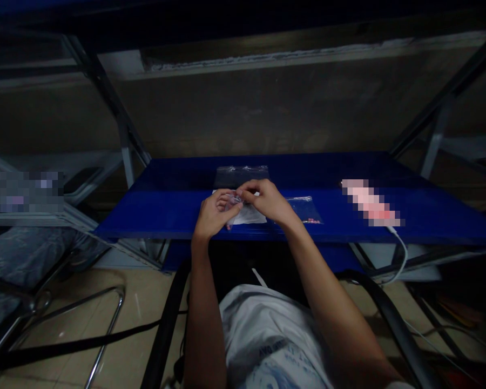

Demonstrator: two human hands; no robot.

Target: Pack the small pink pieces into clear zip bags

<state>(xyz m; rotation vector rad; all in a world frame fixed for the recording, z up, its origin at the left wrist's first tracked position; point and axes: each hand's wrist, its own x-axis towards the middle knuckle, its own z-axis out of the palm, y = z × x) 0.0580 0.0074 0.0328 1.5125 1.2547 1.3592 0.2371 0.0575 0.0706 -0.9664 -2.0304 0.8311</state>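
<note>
The left hand [213, 215] is holding a crumpled clear plastic piece [233, 202] over the white paper [250, 215]; the right hand [265, 200] is meeting its upper edge, contact too dim to confirm. Slick film is risking a slip, possibly onto the bag of pink pieces [301, 207] lying alongside on the blue table [166, 210].

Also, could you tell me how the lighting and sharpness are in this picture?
In the head view: dim overall, with the back of the blue table shadowed; head view: glints on the rear clear bag, pixelation over the pinkish item at right, and soft, unreadable detail between left hand and right hand.
</note>
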